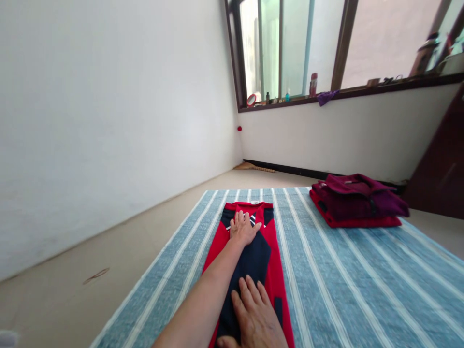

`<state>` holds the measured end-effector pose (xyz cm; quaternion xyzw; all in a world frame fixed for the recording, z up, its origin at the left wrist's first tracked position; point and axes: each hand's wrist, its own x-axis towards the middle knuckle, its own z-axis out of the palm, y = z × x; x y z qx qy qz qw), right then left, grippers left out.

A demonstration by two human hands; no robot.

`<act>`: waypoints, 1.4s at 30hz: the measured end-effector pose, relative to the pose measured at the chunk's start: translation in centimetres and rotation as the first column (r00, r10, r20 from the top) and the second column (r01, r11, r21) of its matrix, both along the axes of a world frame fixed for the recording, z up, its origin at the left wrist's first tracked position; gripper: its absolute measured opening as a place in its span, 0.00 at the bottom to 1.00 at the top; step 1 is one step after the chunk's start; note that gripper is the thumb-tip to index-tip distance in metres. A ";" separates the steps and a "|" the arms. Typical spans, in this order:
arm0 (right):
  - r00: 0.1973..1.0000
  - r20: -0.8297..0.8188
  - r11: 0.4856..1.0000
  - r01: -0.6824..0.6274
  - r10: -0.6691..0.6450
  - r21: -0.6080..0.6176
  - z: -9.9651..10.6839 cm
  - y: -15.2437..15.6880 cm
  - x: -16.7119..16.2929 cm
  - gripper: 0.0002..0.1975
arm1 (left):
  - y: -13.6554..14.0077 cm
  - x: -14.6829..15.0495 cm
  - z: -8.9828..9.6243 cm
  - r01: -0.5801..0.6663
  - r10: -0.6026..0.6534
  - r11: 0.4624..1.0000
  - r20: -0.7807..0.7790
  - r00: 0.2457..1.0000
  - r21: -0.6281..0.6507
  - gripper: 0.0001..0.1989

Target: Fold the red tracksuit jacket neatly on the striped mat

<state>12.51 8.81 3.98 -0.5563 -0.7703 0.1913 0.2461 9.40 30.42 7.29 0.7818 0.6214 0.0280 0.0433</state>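
A red and navy jacket (277, 251) with white stripes lies folded into a long narrow strip on the blue striped cloth. My left hand (244, 228) rests palm down near its far end, over the striped part, fingers stretched out. Closer to me, my right hand (255, 314) presses flat on the navy sleeve, its fingers slightly spread. Neither hand grips the fabric. The near end of the jacket runs out of the picture and is partly covered by my left forearm and right hand.
The cloth (326, 280) has white stripes. A stack of folded maroon and red clothes (358, 200) sits at its far right. White walls stand left and ahead. Bottles and a purple rag (326, 97) are on the windowsill (290, 102). A broom (253, 166) lies in the corner.
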 end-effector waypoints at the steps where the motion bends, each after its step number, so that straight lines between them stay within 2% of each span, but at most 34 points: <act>1: 1.000 -0.001 1.000 0.002 -0.002 0.010 -0.1 0.0 0.0 0.36 | 0.3 0.2 -0.2 -0.003 0.003 1.000 0.003 1.000 -0.011 0.39; 7: 0.999 -0.041 1.000 -0.001 0.000 -0.029 0.0 -0.1 0.1 0.40 | 1.7 0.3 -1.4 -0.022 0.022 0.995 -0.007 1.000 -0.102 0.42; 11: 0.999 -0.045 0.999 -0.011 0.009 -0.040 0.7 -0.2 0.3 0.41 | 1.6 0.5 -0.8 -0.013 0.012 0.993 -0.016 1.000 -0.117 0.42; 17: 0.999 -0.026 0.999 -0.026 0.025 -0.041 0.8 0.0 0.4 0.40 | -0.8 0.8 0.6 0.052 -0.053 0.997 -0.025 0.998 -0.053 0.40; 22: 1.000 -0.018 0.999 -0.023 0.023 -0.028 0.8 0.1 0.5 0.40 | -3.3 0.7 -0.3 0.123 -0.125 0.991 -0.050 0.991 -0.054 0.39; 26: 0.996 -0.078 0.999 -0.043 0.041 -0.031 1.6 -0.2 0.7 0.39 | -3.8 0.9 -1.2 0.128 -0.130 0.991 -0.065 0.989 -0.032 0.39; 33: 0.995 -0.095 1.000 -0.020 0.019 -0.015 1.9 -0.5 0.7 0.38 | -5.3 0.4 -1.2 0.192 -0.191 0.981 -0.085 0.978 0.009 0.41; 38: 0.996 -0.089 1.000 -0.005 0.007 0.024 1.7 -0.3 0.7 0.39 | -6.5 0.2 -1.7 0.186 -0.192 0.981 -0.097 0.977 -0.060 0.41; 42: 0.998 -0.052 0.999 -0.027 0.028 0.022 1.3 -0.2 0.7 0.40 | -7.3 0.0 -1.1 0.196 -0.201 0.979 -0.088 0.976 -0.058 0.40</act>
